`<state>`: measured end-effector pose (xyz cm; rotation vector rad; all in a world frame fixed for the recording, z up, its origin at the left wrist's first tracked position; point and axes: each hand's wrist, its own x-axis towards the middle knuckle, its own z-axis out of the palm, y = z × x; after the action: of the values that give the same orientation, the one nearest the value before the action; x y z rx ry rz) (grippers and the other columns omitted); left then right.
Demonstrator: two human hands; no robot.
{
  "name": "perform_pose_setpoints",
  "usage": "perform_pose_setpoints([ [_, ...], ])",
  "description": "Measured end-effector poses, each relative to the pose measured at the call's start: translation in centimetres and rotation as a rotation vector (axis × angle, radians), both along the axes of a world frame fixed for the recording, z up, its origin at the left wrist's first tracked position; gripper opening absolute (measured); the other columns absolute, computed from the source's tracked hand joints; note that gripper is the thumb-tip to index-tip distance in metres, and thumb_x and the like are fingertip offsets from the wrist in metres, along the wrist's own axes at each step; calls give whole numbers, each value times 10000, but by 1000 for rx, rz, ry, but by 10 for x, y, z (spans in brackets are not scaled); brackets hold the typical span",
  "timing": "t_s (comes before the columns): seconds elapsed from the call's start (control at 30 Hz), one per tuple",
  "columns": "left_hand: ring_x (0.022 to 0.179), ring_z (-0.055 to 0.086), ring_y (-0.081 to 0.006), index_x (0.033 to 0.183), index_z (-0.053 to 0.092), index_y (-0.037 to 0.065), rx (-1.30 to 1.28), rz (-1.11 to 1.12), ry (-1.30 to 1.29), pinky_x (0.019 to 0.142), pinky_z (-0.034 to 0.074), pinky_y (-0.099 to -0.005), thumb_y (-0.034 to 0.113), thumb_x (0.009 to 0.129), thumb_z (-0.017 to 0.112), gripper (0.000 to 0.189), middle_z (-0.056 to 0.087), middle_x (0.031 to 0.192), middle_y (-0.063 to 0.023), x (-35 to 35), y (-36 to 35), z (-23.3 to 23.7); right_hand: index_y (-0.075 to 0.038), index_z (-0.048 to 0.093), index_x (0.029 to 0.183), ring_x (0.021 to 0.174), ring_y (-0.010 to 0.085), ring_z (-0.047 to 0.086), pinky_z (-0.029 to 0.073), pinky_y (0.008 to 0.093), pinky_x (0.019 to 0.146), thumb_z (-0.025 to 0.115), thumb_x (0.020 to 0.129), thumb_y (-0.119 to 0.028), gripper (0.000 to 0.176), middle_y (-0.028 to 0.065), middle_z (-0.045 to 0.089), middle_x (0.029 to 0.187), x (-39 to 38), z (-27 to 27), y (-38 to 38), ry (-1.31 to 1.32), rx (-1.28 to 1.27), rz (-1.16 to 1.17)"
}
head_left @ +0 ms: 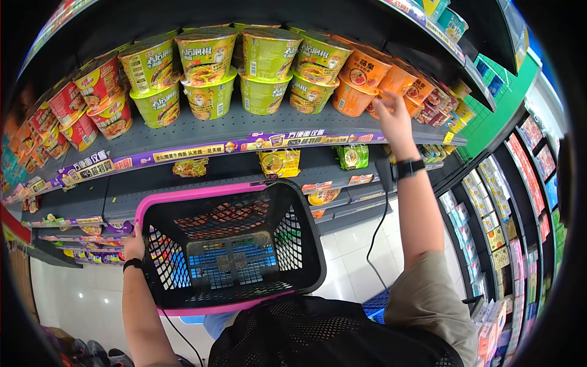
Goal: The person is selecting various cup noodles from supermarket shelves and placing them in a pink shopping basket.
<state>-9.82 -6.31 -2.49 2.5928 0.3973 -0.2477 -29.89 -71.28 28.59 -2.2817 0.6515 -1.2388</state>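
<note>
A black basket (232,269) with pink handles hangs in front of my body, and nothing lies inside it. My left hand (135,246) is wrapped round the pink handle (142,211) at the basket's left side. On the upper shelf (244,131), my right hand (393,116) is raised at the orange noodle cups (365,66), its fingers bent and apart near the lower cups. Whether a fingertip touches a cup is unclear. Stacked green noodle cups (208,58) stand to the left of the orange ones.
Red noodle cups (110,116) stand farther left. Yellow (279,163) and green packets (352,156) lie on the shelf below. An overhanging shelf edge (428,30) crosses the top right. More stocked shelves (507,214) stand at the right, and black cables hang from both wrists.
</note>
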Motion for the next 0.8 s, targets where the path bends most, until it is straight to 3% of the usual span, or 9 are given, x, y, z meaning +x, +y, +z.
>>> perform_pose_setpoints([
  [0.27,1147,544,-455,1108,611,-130,-37,-9,-40,984,409,-460,699,900,342,897,590,1135,-356,-2,0,2,-8,457,1317,1086,355,607,480,388,923,704,812,-325,645,235,634,1131,23,54,-90,114,-112,-347],
  [0.37,1132,553,-451,1090,617,-134,-57,-1,-56,972,415,-456,682,905,360,875,594,1119,-360,-6,-3,7,-52,362,1408,1161,389,562,449,412,987,685,821,-346,732,285,578,1223,28,55,-118,230,-83,-415],
  [0.47,1114,562,-448,1076,626,-126,-63,10,-66,959,419,-456,666,911,370,849,605,1094,-354,-12,-7,15,-180,211,1504,1238,422,496,410,462,1035,653,848,-388,819,318,489,1325,31,55,-130,392,-22,-511],
  [0.6,1102,567,-448,1081,626,-121,-68,8,-108,950,424,-459,666,913,368,846,612,1085,-346,-12,-7,12,-189,211,1505,1230,423,505,415,455,1030,652,852,-395,814,314,505,1313,33,55,-135,441,-15,-516],
  [0.8,1103,567,-449,1086,621,-120,-54,-6,-72,954,423,-459,675,909,364,854,614,1081,-345,-9,-5,11,-116,310,1451,1176,386,562,440,439,996,652,856,-396,742,270,574,1256,37,41,-167,330,-90,-407],
])
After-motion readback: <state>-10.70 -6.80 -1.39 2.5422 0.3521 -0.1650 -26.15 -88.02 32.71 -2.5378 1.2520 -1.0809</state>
